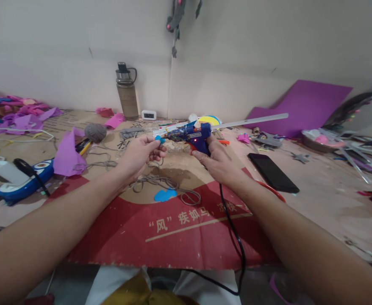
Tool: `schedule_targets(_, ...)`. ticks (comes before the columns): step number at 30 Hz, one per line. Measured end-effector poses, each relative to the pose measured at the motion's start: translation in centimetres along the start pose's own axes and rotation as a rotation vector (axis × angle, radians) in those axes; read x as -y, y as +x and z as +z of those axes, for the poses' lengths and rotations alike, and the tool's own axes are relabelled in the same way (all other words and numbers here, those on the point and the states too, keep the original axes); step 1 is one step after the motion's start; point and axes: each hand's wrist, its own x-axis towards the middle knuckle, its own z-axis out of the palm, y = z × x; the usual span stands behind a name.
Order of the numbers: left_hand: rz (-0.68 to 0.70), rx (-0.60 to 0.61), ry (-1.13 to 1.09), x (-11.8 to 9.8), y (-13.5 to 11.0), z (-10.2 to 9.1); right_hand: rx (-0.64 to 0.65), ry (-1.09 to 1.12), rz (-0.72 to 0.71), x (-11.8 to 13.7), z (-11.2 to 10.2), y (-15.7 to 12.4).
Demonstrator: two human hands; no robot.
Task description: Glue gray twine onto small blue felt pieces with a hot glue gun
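Note:
My right hand [216, 160] is wrapped round the handle of a blue hot glue gun [196, 136], whose red light glows. A long clear glue stick [252, 121] sticks out of its back, and a black cord [233, 224] hangs from the handle. Pinched between the thumb and fingers of my left hand [143, 154] is a small blue foam piece [160, 139]. The gun's nozzle points left, right at that piece; whether they touch I cannot tell. Below my hands, another blue foam piece [165, 195] lies beside loose grey yarn [160, 182].
Red and brown cardboard [125, 237] covers the table. A phone [272, 171] lies to the right, purple foam sheet [300, 106] behind it. Toward the wall stand a water bottle [127, 95] and small clock [148, 115]. A blue power strip [25, 182] and foam scraps [23, 116] are left.

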Motion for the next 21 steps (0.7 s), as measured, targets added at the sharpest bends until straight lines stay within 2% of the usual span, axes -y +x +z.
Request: schedule_targets(21,0.005,-0.010,-0.001,-0.13,-0.10,0.01,-0.013,-0.021,-0.016,0.18,-0.10,0.08)
